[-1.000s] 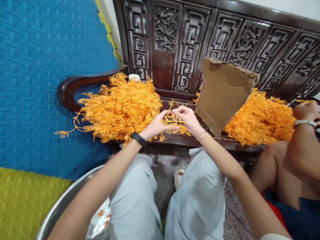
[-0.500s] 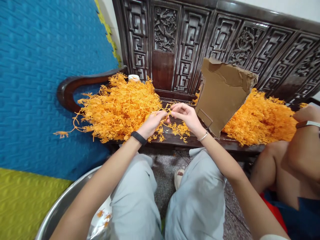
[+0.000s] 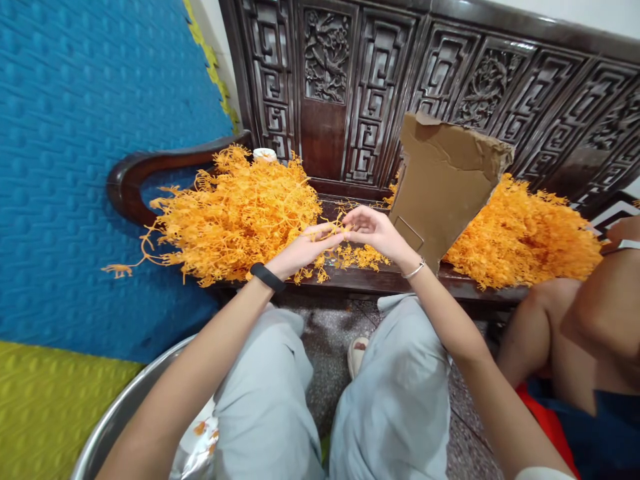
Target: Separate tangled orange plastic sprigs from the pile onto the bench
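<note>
My left hand point(image 3: 305, 251) and my right hand point(image 3: 373, 230) meet over the dark wooden bench seat point(image 3: 380, 280), and between their fingertips they pinch a thin orange plastic sprig point(image 3: 336, 231). Directly left of my hands lies a big heap of orange plastic sprigs point(image 3: 240, 213). A small scatter of loose orange bits point(image 3: 357, 257) lies on the seat just below my fingers. My left wrist carries a black band, my right a thin bracelet.
A torn cardboard sheet point(image 3: 445, 187) leans upright on the bench, with a second orange heap point(image 3: 525, 237) behind it. Another person's knee and arm point(image 3: 575, 320) are at the right. A metal basin point(image 3: 125, 413) sits by my left knee. Blue and yellow foam mats point(image 3: 75, 167) cover the left.
My hands have lowered slightly and drawn together at the fingertips on the sprig. The other person's hand at the right edge has drifted further right, nearly out of view.
</note>
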Available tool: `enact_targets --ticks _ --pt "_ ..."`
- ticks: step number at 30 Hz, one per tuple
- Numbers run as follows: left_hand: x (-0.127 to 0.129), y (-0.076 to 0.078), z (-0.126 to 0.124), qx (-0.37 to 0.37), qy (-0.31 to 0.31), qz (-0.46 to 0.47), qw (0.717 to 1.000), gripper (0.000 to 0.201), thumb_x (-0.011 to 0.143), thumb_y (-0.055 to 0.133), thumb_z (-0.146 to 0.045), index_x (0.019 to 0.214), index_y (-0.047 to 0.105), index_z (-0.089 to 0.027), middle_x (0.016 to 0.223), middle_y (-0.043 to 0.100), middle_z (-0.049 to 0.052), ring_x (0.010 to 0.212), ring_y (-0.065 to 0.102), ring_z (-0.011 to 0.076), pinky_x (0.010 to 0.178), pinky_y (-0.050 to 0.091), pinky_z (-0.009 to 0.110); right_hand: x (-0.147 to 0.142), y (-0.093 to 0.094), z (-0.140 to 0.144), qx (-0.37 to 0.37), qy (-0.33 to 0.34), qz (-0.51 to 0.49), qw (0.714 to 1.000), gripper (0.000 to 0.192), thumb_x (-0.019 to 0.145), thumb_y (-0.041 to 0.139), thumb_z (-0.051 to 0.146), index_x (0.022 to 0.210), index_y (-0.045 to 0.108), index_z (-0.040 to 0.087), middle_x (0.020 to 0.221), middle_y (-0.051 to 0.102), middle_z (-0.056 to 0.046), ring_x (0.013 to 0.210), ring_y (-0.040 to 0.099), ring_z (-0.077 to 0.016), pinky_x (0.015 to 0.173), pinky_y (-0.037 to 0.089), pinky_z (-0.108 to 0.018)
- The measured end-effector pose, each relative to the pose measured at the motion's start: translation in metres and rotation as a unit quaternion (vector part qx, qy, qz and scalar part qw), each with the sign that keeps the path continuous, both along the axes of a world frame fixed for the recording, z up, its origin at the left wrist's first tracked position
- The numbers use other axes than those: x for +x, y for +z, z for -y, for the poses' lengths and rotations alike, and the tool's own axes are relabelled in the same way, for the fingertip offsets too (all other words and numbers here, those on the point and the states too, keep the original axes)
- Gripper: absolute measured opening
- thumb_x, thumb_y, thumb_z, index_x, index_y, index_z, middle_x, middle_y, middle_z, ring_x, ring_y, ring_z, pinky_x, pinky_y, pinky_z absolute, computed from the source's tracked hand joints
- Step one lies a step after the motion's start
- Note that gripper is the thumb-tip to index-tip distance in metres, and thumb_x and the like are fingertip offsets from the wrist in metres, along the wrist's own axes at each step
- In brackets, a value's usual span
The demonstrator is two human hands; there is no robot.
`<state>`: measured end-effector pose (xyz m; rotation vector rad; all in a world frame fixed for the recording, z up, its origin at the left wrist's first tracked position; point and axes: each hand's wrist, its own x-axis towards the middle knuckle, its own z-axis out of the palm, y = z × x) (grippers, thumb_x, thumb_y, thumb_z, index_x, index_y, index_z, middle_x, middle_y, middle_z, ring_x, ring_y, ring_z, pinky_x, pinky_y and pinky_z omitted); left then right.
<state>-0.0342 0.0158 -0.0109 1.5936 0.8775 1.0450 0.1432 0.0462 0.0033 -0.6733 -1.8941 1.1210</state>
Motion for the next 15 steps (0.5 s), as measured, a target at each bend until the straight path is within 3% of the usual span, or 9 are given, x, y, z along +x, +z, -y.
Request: enact_targets --ticks 3,7,9,15 --pt "-0.002 0.000 0.002 0.033 0.005 -0.048 0.998 0.028 0.073 0.059 -0.039 0.085 0.060 -0.014 0.091 0.061 0.004 0.085 0.054 0.0152 0.077 0.041 0.027 -0.002 -0.002 0.003 0.050 -0.030 0.041 0.997 0.026 0.071 0.067 0.024 0.094 0.058 0.017 0.081 0.059 -0.002 0.072 0.056 -0.0123 0.065 0.046 -0.026" --pt "-0.002 0.004 0.006 0.109 0.059 -0.158 0.980 0.017 0.075 0.052 -0.030 0.075 0.058 -0.014 0.079 0.060 0.001 0.078 0.052 0.0144 0.075 0.041 0.025 -0.008 -0.002 0.010 0.162 -0.087 0.131 0.974 0.019 0.076 0.059 0.014 0.095 0.060 0.014 0.080 0.058 -0.003 0.071 0.055 -0.0132 0.066 0.046 -0.027" --pt "-0.001 0.007 0.008 0.127 0.080 -0.191 0.970 0.016 0.074 0.050 -0.029 0.068 0.055 -0.015 0.073 0.057 -0.001 0.073 0.050 0.0132 0.072 0.040 0.024 -0.011 0.000 0.013 0.185 -0.105 0.156 0.964 0.019 0.076 0.058 0.010 0.094 0.061 0.013 0.081 0.059 -0.004 0.072 0.056 -0.0135 0.066 0.046 -0.027" --pt "-0.004 0.011 0.013 0.123 0.076 -0.211 0.967 0.021 0.075 0.050 -0.031 0.060 0.050 -0.016 0.061 0.048 -0.003 0.063 0.043 0.0105 0.061 0.035 0.022 -0.013 0.008 0.020 0.226 -0.135 0.198 0.944 0.005 0.076 0.059 0.011 0.073 0.061 0.013 0.074 0.061 -0.004 0.067 0.054 -0.0128 0.065 0.044 -0.027"
